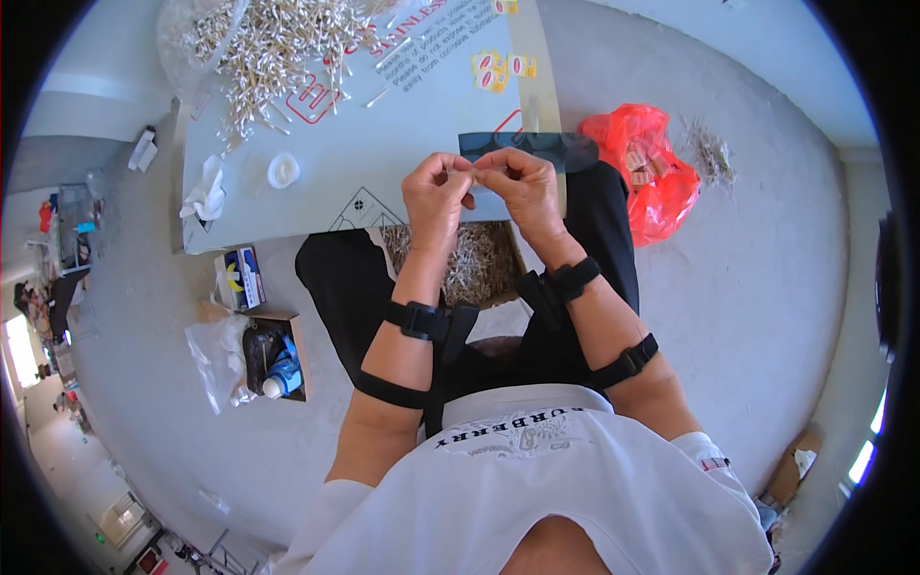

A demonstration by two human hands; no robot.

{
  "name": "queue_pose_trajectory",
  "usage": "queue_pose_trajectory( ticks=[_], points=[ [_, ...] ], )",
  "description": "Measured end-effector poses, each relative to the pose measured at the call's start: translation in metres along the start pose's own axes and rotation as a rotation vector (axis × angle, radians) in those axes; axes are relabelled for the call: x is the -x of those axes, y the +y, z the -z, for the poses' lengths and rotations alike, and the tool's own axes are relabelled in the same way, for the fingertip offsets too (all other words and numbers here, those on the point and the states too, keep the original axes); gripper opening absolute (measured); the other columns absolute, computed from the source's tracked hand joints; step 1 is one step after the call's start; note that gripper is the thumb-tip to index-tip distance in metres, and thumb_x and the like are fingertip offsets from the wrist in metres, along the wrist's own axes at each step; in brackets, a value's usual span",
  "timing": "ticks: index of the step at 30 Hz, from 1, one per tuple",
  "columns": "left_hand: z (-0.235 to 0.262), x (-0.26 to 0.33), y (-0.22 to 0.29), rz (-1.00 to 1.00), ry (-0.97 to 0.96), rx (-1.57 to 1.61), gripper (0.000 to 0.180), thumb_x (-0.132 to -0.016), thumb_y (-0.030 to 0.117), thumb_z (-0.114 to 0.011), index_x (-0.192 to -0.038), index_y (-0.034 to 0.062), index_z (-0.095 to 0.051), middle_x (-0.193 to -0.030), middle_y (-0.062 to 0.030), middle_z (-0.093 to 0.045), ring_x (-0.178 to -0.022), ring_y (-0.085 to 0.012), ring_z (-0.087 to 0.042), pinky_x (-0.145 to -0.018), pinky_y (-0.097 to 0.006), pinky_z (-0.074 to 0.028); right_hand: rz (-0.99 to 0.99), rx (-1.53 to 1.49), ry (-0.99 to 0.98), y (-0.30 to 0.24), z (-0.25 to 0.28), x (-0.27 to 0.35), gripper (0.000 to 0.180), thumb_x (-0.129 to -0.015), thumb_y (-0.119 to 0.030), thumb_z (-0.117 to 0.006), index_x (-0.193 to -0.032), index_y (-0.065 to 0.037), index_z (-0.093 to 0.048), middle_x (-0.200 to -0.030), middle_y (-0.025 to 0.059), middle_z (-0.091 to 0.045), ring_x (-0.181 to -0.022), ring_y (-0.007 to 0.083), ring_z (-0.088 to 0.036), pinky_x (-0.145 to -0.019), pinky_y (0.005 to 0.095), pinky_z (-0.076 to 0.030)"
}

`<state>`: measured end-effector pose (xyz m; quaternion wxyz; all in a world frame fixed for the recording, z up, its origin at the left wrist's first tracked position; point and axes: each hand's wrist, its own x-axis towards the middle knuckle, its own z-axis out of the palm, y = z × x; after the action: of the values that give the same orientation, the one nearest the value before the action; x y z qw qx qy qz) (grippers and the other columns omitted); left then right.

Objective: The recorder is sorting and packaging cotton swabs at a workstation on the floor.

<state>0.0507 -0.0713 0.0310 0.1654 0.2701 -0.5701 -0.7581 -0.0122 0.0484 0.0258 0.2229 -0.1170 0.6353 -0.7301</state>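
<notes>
My left hand (436, 196) and my right hand (525, 196) meet above the table's near edge, thumbs and fingertips pinched together. Whatever sits between the fingertips is too small to make out. Just beyond them, a dark translucent strip with rounded shapes (537, 149) lies along the table's right edge. A large heap of cotton swabs (278, 62) spreads over the far left of the table (326, 177), partly inside a clear plastic bag (182, 43). Below my wrists, between my knees, an open box holds many more swabs (474, 264).
On the table are a small white ring-shaped roll (284, 171), a crumpled white tissue (205, 192) and several yellow labels (491, 72). A red plastic bag (661, 206) with small bundles stands on the floor at right, beside scattered swabs (709, 153). A cardboard box (296, 359) holds a blue bottle at left.
</notes>
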Motion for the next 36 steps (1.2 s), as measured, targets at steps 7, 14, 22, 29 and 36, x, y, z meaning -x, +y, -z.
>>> queue_pose_trajectory(
  ticks=[7,14,22,29,36],
  points=[
    [0.013,0.002,-0.004,-0.064,-0.115,0.148,0.004,-0.086,-0.003,-0.062,-0.087,-0.0030,-0.066,-0.084,-0.0065,-0.065,-0.072,-0.0128,-0.064,-0.062,-0.029,-0.058,0.103,-0.044,-0.058,-0.001,0.010,0.001,0.009,-0.087,0.001,-0.068,-0.095,-0.001,-0.072,-0.083,-0.0019,-0.066,-0.078,0.0040,-0.054,-0.071,0.0202,-0.044],
    [0.014,-0.004,0.015,-0.608,-0.223,-0.614,0.012,-0.079,-0.009,-0.063,-0.088,-0.0011,-0.063,-0.090,-0.0045,-0.061,-0.075,-0.0140,-0.065,-0.059,-0.029,-0.054,0.286,0.249,-0.039,-0.008,0.006,0.002,0.006,-0.084,0.000,-0.068,-0.089,-0.001,-0.066,-0.082,0.0034,-0.064,-0.075,0.0126,-0.061,-0.067,0.0251,-0.047],
    [0.014,-0.010,0.027,-0.835,-0.259,-0.941,0.018,-0.071,-0.009,-0.059,-0.079,0.0016,-0.047,-0.079,-0.0127,-0.050,-0.065,-0.0335,-0.057,-0.057,-0.040,-0.048,0.454,0.711,-0.085,-0.016,0.005,-0.002,0.010,-0.087,-0.006,-0.062,-0.088,-0.004,-0.053,-0.088,0.0125,-0.060,-0.081,0.0371,-0.061,-0.066,0.0436,-0.049],
    [0.044,0.007,0.027,-0.243,-0.079,-0.551,0.018,-0.088,0.016,-0.063,-0.084,-0.0004,-0.055,-0.079,-0.0119,-0.059,-0.074,-0.0275,-0.063,-0.058,-0.038,-0.052,0.331,0.452,-0.055,-0.035,0.012,0.012,0.009,-0.087,-0.002,-0.062,-0.087,-0.001,-0.053,-0.092,0.0149,-0.059,-0.078,0.0376,-0.060,-0.066,0.0410,-0.051],
    [-0.001,0.051,0.067,0.180,-0.161,0.438,0.041,-0.092,0.030,-0.067,-0.108,-0.0064,-0.061,-0.096,-0.0108,-0.068,-0.080,-0.0155,-0.067,-0.071,-0.028,-0.056,0.675,0.599,-0.194,-0.081,0.006,0.068,0.020,-0.076,0.006,-0.069,-0.089,-0.001,-0.057,-0.117,0.0160,-0.058,-0.099,0.0321,-0.063,-0.077,0.0325,-0.051]
  ],
)
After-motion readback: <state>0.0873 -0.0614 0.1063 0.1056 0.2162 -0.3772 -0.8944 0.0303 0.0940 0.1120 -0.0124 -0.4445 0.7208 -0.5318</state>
